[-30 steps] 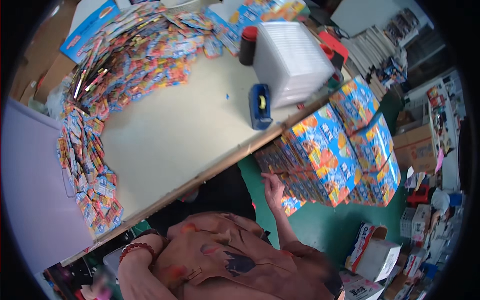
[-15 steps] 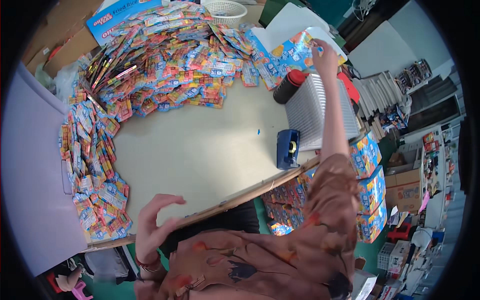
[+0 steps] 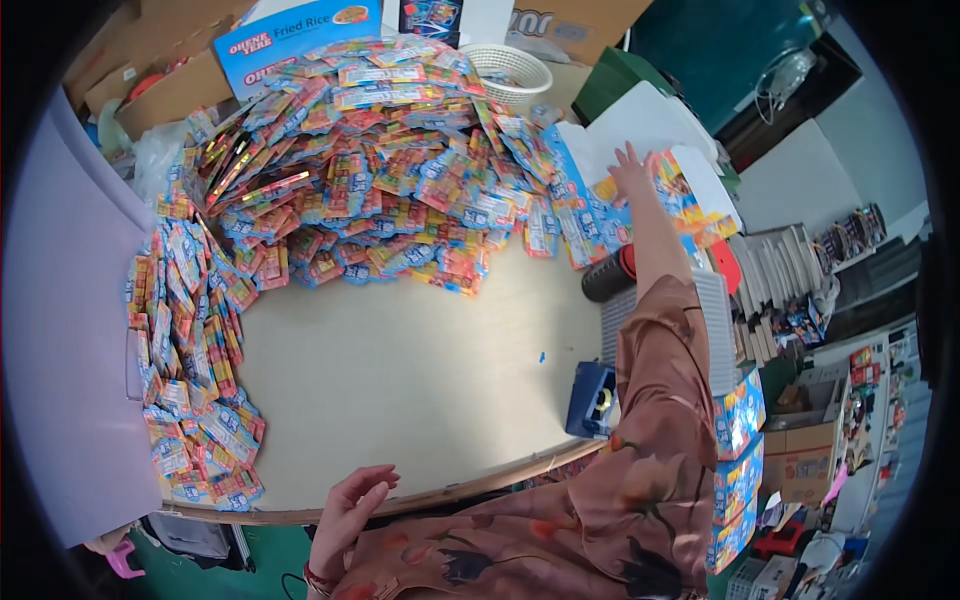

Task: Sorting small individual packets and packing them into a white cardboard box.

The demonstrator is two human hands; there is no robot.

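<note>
My right hand (image 3: pixel 630 178) stretches to the far right with its fingers extended and apart, over flat blue-and-yellow printed cardboard (image 3: pixel 682 190) and a white sheet (image 3: pixel 650 120). I see nothing gripped in it; whether the fingertips touch the cardboard I cannot tell. My left hand (image 3: pixel 352 505) hovers by the table's front edge, empty, its fingers loosely bent and thumb apart. A big heap of colourful flat sweet packets (image 3: pixel 350 185) covers the far side of the table (image 3: pixel 400 370) and runs down its left side.
Beneath my right arm are a black bottle with a red lid (image 3: pixel 608 275), a grey ribbed plastic tray (image 3: pixel 712 330) and a blue tape dispenser (image 3: pixel 592 400). A white basket (image 3: pixel 508 75) stands behind the heap. Printed boxes (image 3: pixel 735 480) are stacked at right.
My view has shifted, so the table sits lower. My right hand has left the cardboard's corner and spread its fingers. My left hand's fingers have drawn closer together.
</note>
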